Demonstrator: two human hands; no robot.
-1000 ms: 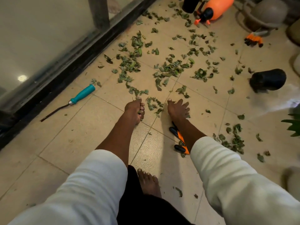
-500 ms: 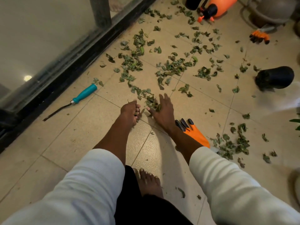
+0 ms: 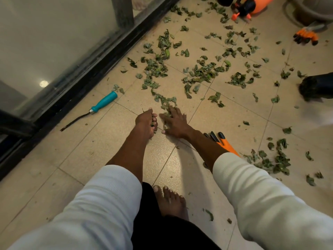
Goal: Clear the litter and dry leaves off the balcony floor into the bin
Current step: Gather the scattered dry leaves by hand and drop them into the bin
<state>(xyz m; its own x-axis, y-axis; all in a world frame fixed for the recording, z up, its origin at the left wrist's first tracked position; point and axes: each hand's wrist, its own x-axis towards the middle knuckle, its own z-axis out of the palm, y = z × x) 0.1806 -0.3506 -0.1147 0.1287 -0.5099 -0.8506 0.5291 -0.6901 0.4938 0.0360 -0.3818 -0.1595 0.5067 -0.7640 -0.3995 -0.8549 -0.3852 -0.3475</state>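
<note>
Gathering these dry leaves (image 3: 199, 73) takes a soft scoop from underneath, since they look light, brittle and apt to crumble or scatter. Your left hand (image 3: 145, 123) holds a curled fistful at frame centre; your right hand (image 3: 173, 122) lies flat, fingers (image 3: 173, 110) spread, touching the nearest leaves, with most strewn across the balcony floor (image 3: 100, 141) toward the upper right

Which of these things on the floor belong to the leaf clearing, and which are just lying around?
In the job:
- scattered leaves
- left hand, gripping gathered leaves
- right hand, flat, raking leaves

Lying about:
- teal-handled tool
- orange glove beside the right forearm
- second orange glove
- orange sprayer
- black pot
</note>
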